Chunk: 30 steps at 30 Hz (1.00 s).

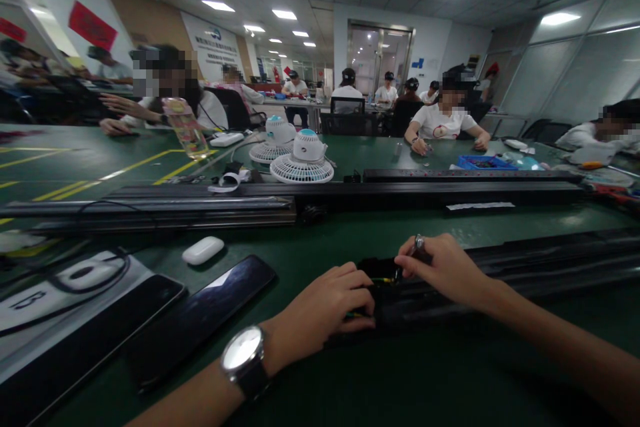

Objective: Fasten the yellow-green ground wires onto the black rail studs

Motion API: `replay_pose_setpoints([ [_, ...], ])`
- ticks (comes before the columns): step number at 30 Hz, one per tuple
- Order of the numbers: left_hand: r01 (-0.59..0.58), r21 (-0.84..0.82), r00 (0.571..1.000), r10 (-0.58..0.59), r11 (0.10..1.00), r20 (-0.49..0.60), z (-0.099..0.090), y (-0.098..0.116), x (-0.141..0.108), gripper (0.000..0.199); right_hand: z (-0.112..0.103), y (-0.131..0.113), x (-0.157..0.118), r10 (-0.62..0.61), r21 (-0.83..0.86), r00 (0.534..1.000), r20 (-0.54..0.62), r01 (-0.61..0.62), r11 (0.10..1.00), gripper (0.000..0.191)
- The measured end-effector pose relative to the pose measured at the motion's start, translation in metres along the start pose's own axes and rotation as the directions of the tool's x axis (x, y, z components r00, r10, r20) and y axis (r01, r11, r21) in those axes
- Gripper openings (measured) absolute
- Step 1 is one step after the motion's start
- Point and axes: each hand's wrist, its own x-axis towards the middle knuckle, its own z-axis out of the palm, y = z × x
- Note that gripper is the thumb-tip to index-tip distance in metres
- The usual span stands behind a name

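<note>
My left hand (330, 303), with a watch (243, 351) on its wrist, is curled over the near end of a long black bar (430, 303). Its fingers press on the bar beside small coloured wires (384, 279). Pinched in my right hand (443, 268) is a small tool (419, 249) with a shiny rounded top and a dark body. The tool stands about upright over the bar end, close to the wires. Its tip is too dark to make out.
A dark phone (205, 320), a white case (203, 250) and a tablet (100, 347) lie at the left. Across the table are metal bars (165, 210), two white fans (303, 163), a bottle (185, 127) and a blue tray (485, 163). Several people sit beyond.
</note>
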Motion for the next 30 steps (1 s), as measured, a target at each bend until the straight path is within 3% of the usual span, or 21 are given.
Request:
replay_pose_setpoints([
  [10,-0.001,-0.018,1.0,0.001,1.0,-0.009,0.0013,-0.0016,-0.0011,0.01,-0.0024,0.0035,0.002,0.067,0.047,0.997,0.039,-0.068,0.997,0.02],
  [30,-0.024,-0.002,1.0,0.024,1.0,-0.005,0.0054,-0.0076,-0.0007,0.011,-0.0021,0.0015,0.0025,-0.022,-0.067,0.997,0.079,0.027,0.997,0.02],
])
